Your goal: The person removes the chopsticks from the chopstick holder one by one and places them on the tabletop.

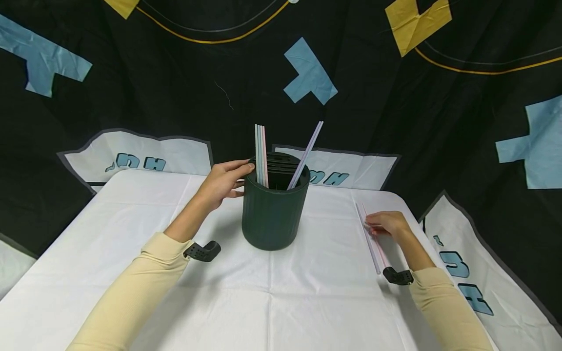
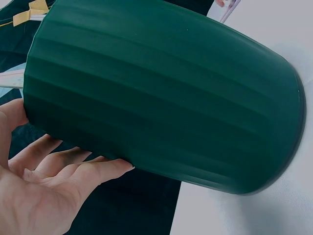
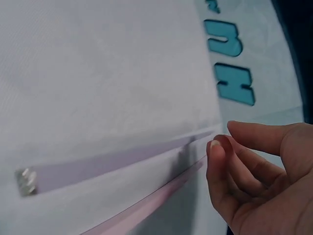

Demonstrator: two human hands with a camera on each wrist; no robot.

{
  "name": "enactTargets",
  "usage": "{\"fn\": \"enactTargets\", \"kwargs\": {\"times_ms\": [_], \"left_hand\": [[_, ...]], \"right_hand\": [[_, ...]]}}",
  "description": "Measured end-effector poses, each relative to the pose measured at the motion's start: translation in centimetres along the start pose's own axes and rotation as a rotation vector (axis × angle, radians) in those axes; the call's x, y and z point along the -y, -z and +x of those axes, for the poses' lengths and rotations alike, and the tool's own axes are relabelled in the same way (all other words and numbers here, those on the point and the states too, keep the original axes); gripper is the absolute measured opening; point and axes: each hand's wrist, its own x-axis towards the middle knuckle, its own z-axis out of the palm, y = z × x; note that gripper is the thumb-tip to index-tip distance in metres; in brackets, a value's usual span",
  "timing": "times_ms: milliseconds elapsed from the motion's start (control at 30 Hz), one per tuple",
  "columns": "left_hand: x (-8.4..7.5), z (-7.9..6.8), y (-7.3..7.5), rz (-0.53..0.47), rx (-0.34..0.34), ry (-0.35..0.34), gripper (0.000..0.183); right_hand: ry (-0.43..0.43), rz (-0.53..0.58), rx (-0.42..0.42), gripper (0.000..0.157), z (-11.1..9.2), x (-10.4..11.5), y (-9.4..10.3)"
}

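Note:
A dark green ribbed holder (image 1: 273, 219) with a slotted black top stands upright on the table. Slim pale blue-green and pink sticks (image 1: 261, 156) rise from its left side, lilac sticks (image 1: 306, 155) from its right, leaning outward. My left hand (image 1: 221, 183) touches the holder's left side near the rim; its fingertips rest against the ribbed wall (image 2: 161, 98). On the right, a lilac stick (image 1: 370, 241) and a pink stick (image 1: 379, 251) lie roughly side by side. My right hand (image 1: 388, 224) hovers over them, fingers loosely bent, with thumb and fingertips apart in the right wrist view.
A white cloth (image 1: 268, 312) covers the table, with its right edge (image 1: 414, 214) just beyond my right hand. Behind hangs a black backdrop (image 1: 184, 87) with blue and yellow patches. White lettered panels (image 1: 171, 151) lie along the table's far side.

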Motion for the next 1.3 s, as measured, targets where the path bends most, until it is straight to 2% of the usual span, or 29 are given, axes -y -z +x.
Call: {"fn": "enactTargets", "kwargs": {"times_ms": [133, 333, 700, 1000, 1167, 1300], "left_hand": [[-0.1, 0.0, 0.0, -0.002, 0.0, 0.001, 0.057], [-0.2, -0.1, 0.1, -0.001, 0.002, -0.004, 0.056], [-0.1, -0.1, 0.1, 0.014, 0.004, -0.008, 0.056], [-0.1, 0.0, 0.1, 0.01, 0.01, -0.007, 0.056], [0.0, 0.0, 0.1, 0.011, 0.012, -0.011, 0.056], [0.1, 0.0, 0.1, 0.008, 0.01, -0.011, 0.056]], "right_hand": [[0.038, 0.031, 0.027, 0.044, -0.4, 1.7, 0.1], [0.13, 0.072, 0.123, 0.049, -1.5, 4.8, -0.5], [0.299, 0.121, 0.251, 0.048, -5.4, 12.2, -2.8], [0.385, 0.233, 0.241, 0.039, -8.4, 17.2, -5.5], [0.414, 0.302, 0.245, 0.035, -8.9, 18.9, -7.1], [0.41, 0.312, 0.245, 0.033, -9.0, 19.6, -8.2]]}}
